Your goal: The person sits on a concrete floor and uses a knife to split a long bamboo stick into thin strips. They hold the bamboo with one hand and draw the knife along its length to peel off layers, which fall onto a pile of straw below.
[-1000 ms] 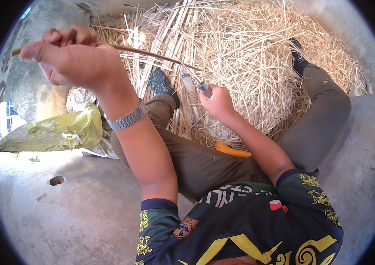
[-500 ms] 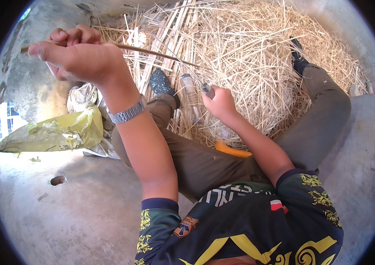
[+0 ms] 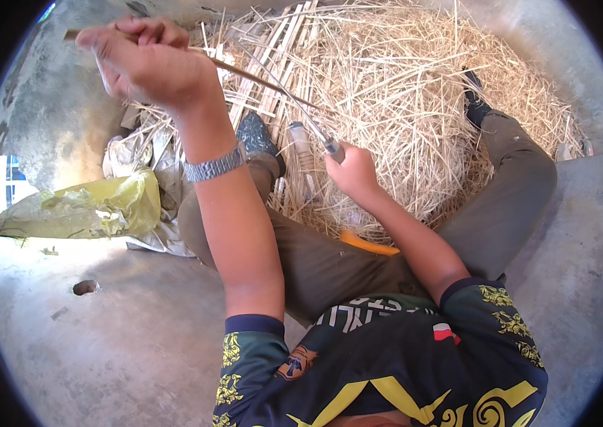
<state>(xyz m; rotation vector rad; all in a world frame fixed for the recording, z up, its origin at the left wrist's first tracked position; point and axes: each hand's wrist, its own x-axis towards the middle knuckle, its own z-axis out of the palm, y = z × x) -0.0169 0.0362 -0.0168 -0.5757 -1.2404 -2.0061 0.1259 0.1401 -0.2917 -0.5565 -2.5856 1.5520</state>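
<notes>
My left hand (image 3: pixel 148 64), with a metal watch (image 3: pixel 214 163) on its wrist, is raised at the upper left. Its fingers are closed round a thin brown strip (image 3: pixel 248 75), which looks like bamboo and slants down to the right. In my right hand (image 3: pixel 353 173) is the grey handle of a knife (image 3: pixel 333 149) with a long, narrow blade. That blade points up and left, crossing the strip near the middle of the view; whether they touch I cannot tell. Beneath both lies a heap of pale shavings (image 3: pixel 401 107).
Long pale strips (image 3: pixel 291 32) lie at the far side. A tube-like object (image 3: pixel 302 146) rests beside my left shoe (image 3: pixel 257 135). An orange object (image 3: pixel 367 243) lies by my thigh. Left are a yellowish sack (image 3: pixel 95 208) and a hole (image 3: pixel 86 287) in the concrete floor (image 3: pixel 138 334).
My left hand has moved up and to the right, and the strip in it now slants more steeply. My right hand with the knife has stayed almost in place.
</notes>
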